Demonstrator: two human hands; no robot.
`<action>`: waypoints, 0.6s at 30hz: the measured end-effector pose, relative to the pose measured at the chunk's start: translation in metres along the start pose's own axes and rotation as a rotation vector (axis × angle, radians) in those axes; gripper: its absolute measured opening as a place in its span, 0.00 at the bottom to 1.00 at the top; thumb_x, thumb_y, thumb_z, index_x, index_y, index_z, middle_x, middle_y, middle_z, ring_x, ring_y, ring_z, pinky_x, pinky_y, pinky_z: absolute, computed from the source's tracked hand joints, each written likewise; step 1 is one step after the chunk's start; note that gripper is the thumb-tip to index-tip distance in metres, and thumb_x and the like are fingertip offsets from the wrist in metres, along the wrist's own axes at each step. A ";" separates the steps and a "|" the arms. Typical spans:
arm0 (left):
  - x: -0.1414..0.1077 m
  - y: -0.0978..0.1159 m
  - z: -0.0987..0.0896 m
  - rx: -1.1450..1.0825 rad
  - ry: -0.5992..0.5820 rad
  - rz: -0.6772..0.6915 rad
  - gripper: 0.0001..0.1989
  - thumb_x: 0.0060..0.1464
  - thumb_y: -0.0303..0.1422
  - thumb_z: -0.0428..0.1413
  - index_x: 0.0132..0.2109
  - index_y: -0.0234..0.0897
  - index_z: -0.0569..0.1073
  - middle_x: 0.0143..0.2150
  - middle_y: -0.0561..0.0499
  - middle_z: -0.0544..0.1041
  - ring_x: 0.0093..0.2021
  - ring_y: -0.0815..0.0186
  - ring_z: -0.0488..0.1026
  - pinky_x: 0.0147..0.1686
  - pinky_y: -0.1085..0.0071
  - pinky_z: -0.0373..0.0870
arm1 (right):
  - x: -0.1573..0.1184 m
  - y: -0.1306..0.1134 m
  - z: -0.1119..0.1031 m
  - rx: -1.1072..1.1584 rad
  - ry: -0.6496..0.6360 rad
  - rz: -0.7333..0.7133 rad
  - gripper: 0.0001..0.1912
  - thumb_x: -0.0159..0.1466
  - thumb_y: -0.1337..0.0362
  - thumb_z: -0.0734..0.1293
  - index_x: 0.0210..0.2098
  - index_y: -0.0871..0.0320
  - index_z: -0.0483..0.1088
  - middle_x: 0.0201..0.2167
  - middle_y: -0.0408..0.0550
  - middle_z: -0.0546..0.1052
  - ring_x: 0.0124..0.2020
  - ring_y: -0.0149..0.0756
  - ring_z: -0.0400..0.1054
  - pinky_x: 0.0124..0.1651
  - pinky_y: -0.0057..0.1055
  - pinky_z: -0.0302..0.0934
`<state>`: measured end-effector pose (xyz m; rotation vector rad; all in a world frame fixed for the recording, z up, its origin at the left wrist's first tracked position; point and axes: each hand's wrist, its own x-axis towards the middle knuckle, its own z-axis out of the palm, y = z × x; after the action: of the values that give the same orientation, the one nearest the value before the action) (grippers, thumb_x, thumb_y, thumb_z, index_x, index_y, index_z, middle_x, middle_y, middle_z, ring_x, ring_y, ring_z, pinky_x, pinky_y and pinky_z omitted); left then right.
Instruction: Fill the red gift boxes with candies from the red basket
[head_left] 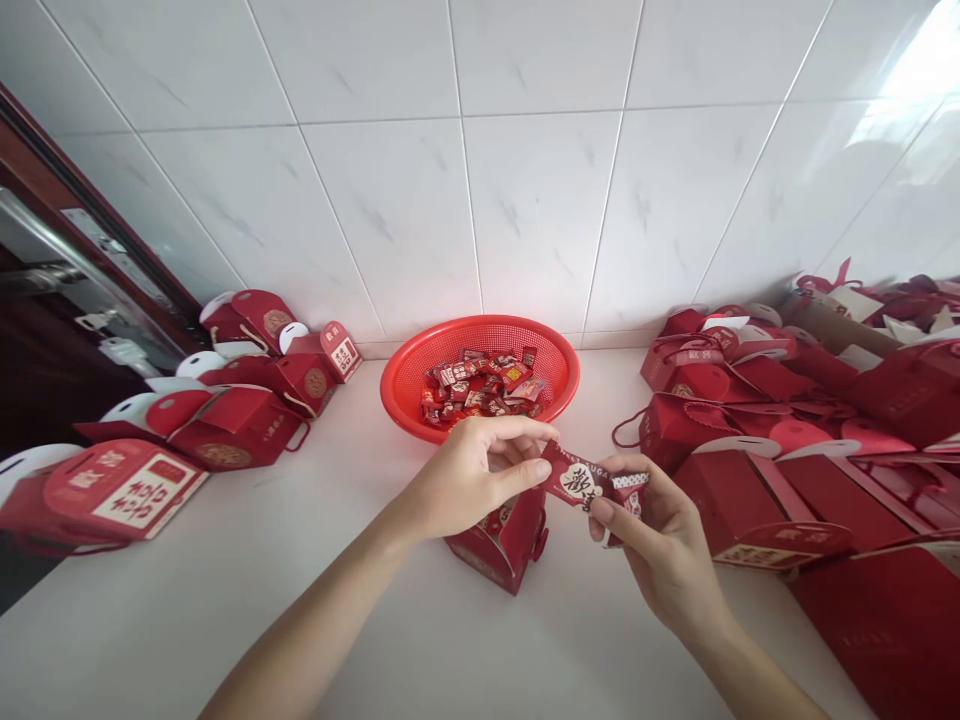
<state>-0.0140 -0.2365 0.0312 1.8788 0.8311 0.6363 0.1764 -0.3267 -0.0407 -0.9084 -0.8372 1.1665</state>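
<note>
Between both hands, above the table, is a red wrapped candy with a white round patch and black writing. My left hand pinches its left end between thumb and fingers. My right hand grips its right end and also holds a second wrapped candy with a patterned white edge. Below my left hand stands a small red gift box, its top open with red wrappers showing inside; my left hand covers part of it. Just behind is a red plastic basket holding many wrapped candies.
Red gift boxes with handles line the left side of the white table. More red boxes are piled on the right, beside a cardboard carton. A tiled wall rises behind; a dark door with keys stands far left.
</note>
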 end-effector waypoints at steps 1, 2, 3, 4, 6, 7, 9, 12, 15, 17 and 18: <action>0.000 -0.001 0.000 0.000 -0.004 -0.004 0.14 0.59 0.36 0.61 0.52 0.44 0.79 0.39 0.54 0.80 0.41 0.67 0.78 0.42 0.74 0.77 | 0.000 0.000 0.000 0.002 0.000 -0.002 0.15 0.56 0.61 0.79 0.40 0.53 0.75 0.25 0.39 0.76 0.23 0.25 0.69 0.27 0.21 0.60; 0.000 -0.001 0.000 -0.001 -0.006 -0.007 0.14 0.59 0.36 0.61 0.52 0.44 0.79 0.40 0.54 0.80 0.41 0.67 0.78 0.42 0.74 0.77 | 0.000 0.000 0.000 0.004 -0.001 -0.004 0.15 0.56 0.61 0.79 0.40 0.53 0.75 0.25 0.39 0.76 0.23 0.25 0.69 0.27 0.21 0.60; -0.001 -0.002 0.000 -0.003 -0.009 -0.009 0.14 0.59 0.36 0.61 0.52 0.44 0.79 0.40 0.53 0.80 0.41 0.67 0.78 0.42 0.73 0.77 | 0.000 0.000 0.000 0.006 -0.003 -0.005 0.15 0.56 0.61 0.79 0.40 0.53 0.75 0.25 0.40 0.76 0.23 0.25 0.69 0.27 0.21 0.60; -0.001 -0.002 0.000 -0.005 -0.012 -0.011 0.14 0.59 0.36 0.61 0.52 0.44 0.79 0.40 0.53 0.80 0.41 0.67 0.78 0.42 0.73 0.77 | 0.000 0.000 0.000 0.008 -0.004 -0.004 0.15 0.56 0.61 0.79 0.40 0.53 0.75 0.25 0.40 0.76 0.23 0.25 0.69 0.27 0.21 0.60; -0.001 -0.003 0.001 -0.006 -0.014 -0.013 0.14 0.58 0.35 0.61 0.52 0.44 0.79 0.39 0.53 0.80 0.41 0.67 0.78 0.42 0.73 0.77 | 0.000 0.000 0.001 0.012 -0.006 -0.001 0.14 0.56 0.61 0.79 0.40 0.53 0.75 0.25 0.39 0.76 0.23 0.25 0.68 0.27 0.21 0.60; -0.001 -0.003 0.001 -0.005 -0.013 -0.014 0.14 0.58 0.35 0.61 0.52 0.44 0.79 0.39 0.53 0.80 0.40 0.67 0.78 0.42 0.73 0.76 | 0.001 0.000 0.001 0.013 -0.006 0.000 0.14 0.56 0.61 0.79 0.39 0.53 0.75 0.24 0.39 0.76 0.23 0.25 0.69 0.27 0.21 0.60; -0.001 -0.003 0.001 -0.003 -0.012 -0.017 0.14 0.58 0.35 0.61 0.52 0.44 0.79 0.39 0.53 0.80 0.40 0.67 0.78 0.43 0.73 0.76 | 0.002 0.000 0.002 0.016 -0.006 0.001 0.14 0.56 0.61 0.79 0.39 0.53 0.75 0.24 0.39 0.76 0.23 0.25 0.69 0.27 0.21 0.60; -0.001 -0.004 0.001 0.001 -0.012 -0.022 0.14 0.58 0.36 0.61 0.52 0.43 0.79 0.39 0.53 0.80 0.40 0.66 0.78 0.42 0.72 0.76 | 0.002 0.001 0.002 0.017 -0.009 0.002 0.14 0.56 0.62 0.79 0.39 0.53 0.75 0.25 0.39 0.76 0.23 0.25 0.69 0.27 0.21 0.60; -0.001 -0.004 0.001 0.006 -0.015 -0.018 0.14 0.58 0.36 0.61 0.51 0.42 0.79 0.39 0.52 0.80 0.40 0.66 0.78 0.42 0.71 0.76 | 0.001 0.001 0.001 0.019 -0.012 0.000 0.14 0.56 0.62 0.79 0.39 0.53 0.75 0.25 0.39 0.76 0.23 0.25 0.69 0.27 0.21 0.60; -0.001 -0.003 0.001 0.010 -0.017 -0.011 0.13 0.58 0.36 0.61 0.51 0.42 0.79 0.39 0.52 0.80 0.40 0.66 0.78 0.42 0.71 0.76 | 0.001 0.001 0.000 0.017 -0.017 -0.004 0.14 0.56 0.62 0.79 0.39 0.53 0.75 0.25 0.39 0.76 0.23 0.25 0.68 0.27 0.21 0.60; -0.001 -0.003 0.001 0.011 -0.018 -0.008 0.13 0.58 0.36 0.61 0.50 0.42 0.79 0.39 0.52 0.80 0.39 0.66 0.78 0.42 0.71 0.76 | 0.001 0.001 0.000 0.016 -0.019 -0.007 0.14 0.56 0.62 0.79 0.40 0.53 0.75 0.26 0.39 0.76 0.23 0.25 0.68 0.27 0.21 0.61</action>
<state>-0.0147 -0.2371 0.0278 1.8879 0.8313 0.6105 0.1757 -0.3260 -0.0419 -0.8823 -0.8450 1.1759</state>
